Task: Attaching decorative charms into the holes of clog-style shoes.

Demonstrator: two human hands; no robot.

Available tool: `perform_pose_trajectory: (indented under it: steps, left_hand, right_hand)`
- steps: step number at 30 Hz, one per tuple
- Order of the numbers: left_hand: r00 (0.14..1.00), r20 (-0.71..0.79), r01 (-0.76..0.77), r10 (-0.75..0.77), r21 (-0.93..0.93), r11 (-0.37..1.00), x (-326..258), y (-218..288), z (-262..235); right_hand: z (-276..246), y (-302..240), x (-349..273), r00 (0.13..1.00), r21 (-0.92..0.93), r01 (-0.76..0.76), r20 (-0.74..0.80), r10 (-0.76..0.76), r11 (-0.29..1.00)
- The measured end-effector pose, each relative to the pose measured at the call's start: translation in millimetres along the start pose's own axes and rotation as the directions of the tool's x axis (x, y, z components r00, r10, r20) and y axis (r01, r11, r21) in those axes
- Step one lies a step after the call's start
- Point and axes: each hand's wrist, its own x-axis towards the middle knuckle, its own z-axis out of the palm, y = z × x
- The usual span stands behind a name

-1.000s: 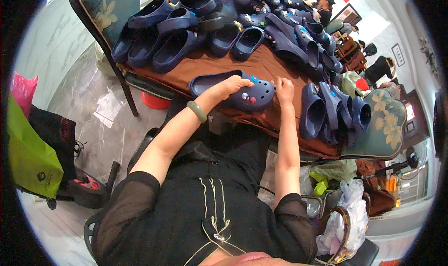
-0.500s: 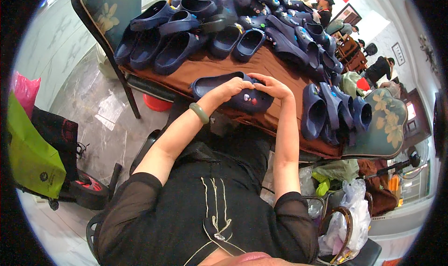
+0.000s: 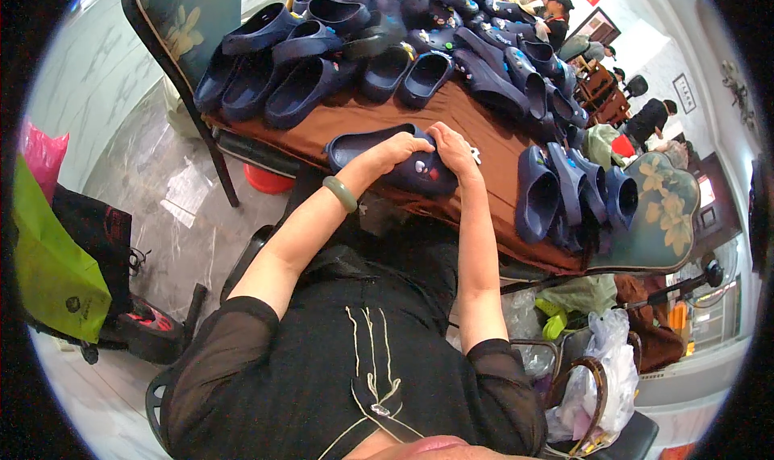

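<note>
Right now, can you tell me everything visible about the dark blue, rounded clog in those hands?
The dark blue, rounded slip-on clog looks like moulded foam. Its opening faces up, heel toward the person's left, toe toward the right. Small charms, including white and red ones, sit on its upper. The left hand grips the upper; the right hand covers much of the toe. It is at the near edge of the brown, wrinkled cloth; whether it rests there is unclear.

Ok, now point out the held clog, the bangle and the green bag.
Held clog (image 3: 409,178): head view, on the side of its upper.
Bangle (image 3: 342,195): head view, on its band.
Green bag (image 3: 58,262): head view, on its broad side.
</note>
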Motion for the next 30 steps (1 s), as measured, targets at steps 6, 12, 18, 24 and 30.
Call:
perform_pose_trajectory:
  steps: [6, 12, 18, 24, 30]
  left_hand:
    - [1.000, -0.011, -0.016, 0.016, -0.026, 1.000, 0, 0, 3]
    - [0.999, 0.023, -0.044, 0.044, -0.014, 0.999, 2, -4, 1]
    - [0.998, 0.026, -0.064, 0.064, 0.005, 0.998, 4, -6, -1]
    - [0.998, 0.008, -0.066, 0.066, 0.033, 0.997, 4, -10, -2]
    - [0.984, -0.126, -0.104, 0.129, 0.188, 0.977, 11, 0, -1]
  right_hand:
    - [13, 15, 8, 0.998, -0.113, -0.030, -0.058, 0.024, 0.993]
    - [25, 26, 21, 0.993, -0.200, -0.074, -0.105, 0.053, 0.977]
    - [25, 17, 15, 0.981, -0.135, -0.116, -0.173, 0.092, 0.984]
    - [26, 13, 7, 0.942, -0.014, -0.067, -0.332, 0.059, 0.998]
    - [0, 56, 7, 0.823, 0.421, 0.034, -0.527, 0.214, 0.906]
